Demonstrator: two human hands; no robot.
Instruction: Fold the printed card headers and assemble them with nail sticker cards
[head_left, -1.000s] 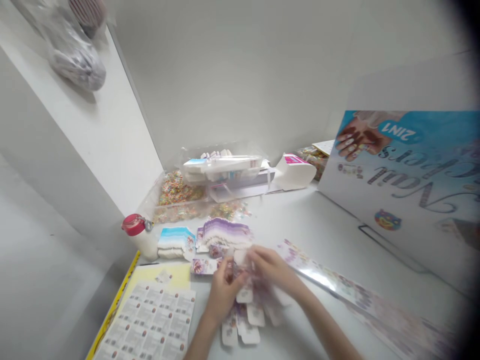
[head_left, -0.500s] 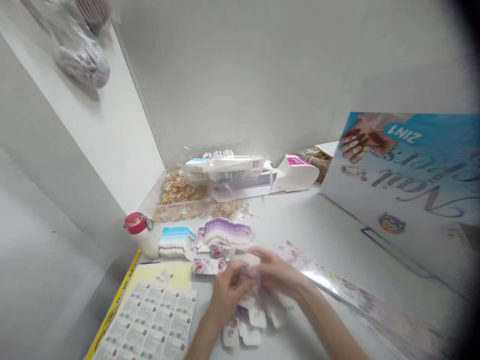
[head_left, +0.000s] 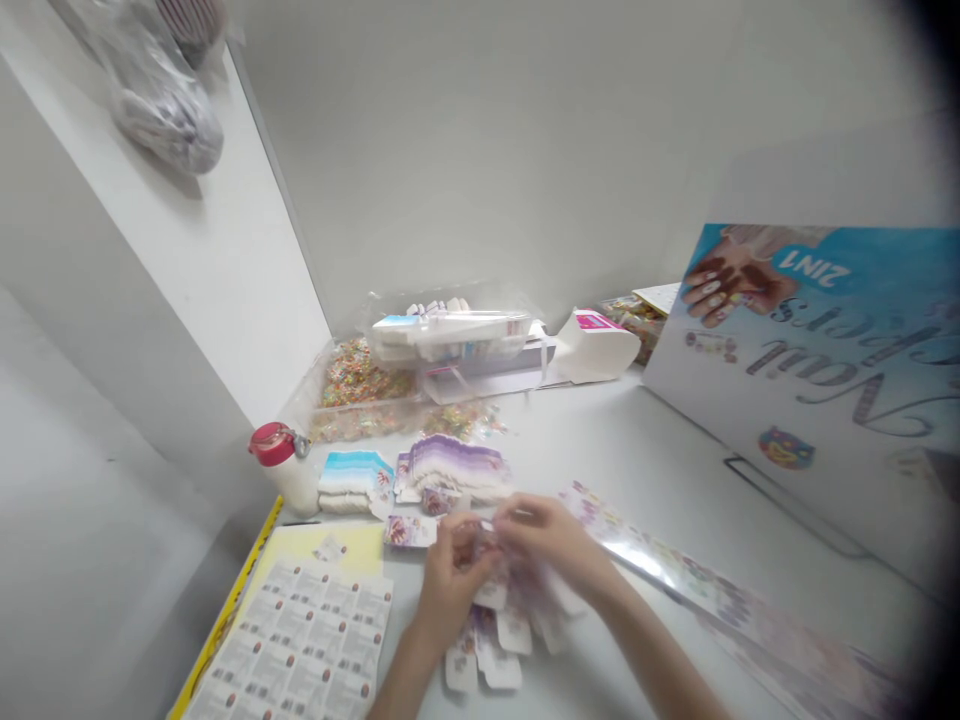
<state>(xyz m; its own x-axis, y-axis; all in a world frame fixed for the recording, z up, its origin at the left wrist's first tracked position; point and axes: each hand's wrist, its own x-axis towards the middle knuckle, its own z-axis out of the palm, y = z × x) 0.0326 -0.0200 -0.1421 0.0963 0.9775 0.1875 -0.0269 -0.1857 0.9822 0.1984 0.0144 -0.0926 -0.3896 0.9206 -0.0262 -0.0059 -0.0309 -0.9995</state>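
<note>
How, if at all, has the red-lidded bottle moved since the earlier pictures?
No visible move: the red-lidded bottle keeps its place beside the yellow table-edge strip.

A small blurred piece (head_left: pixel 486 527) is held between the left hand (head_left: pixel 448 575) and the right hand (head_left: pixel 553 542), above purple-and-white cartons (head_left: pixel 501 668) spread overlapping on the tabletop (head_left: pixel 592 430). A purple stack (head_left: pixel 454 463) is set just beyond, with a blue stack (head_left: pixel 351 478) placed to its left, beside a red-lidded bottle (head_left: pixel 294 482). A label sheet (head_left: pixel 304 640) is laid near left, a glossy strip (head_left: pixel 701 585) is stretched along the right, and a large printed box (head_left: pixel 817 370) is stood at far right.
</note>
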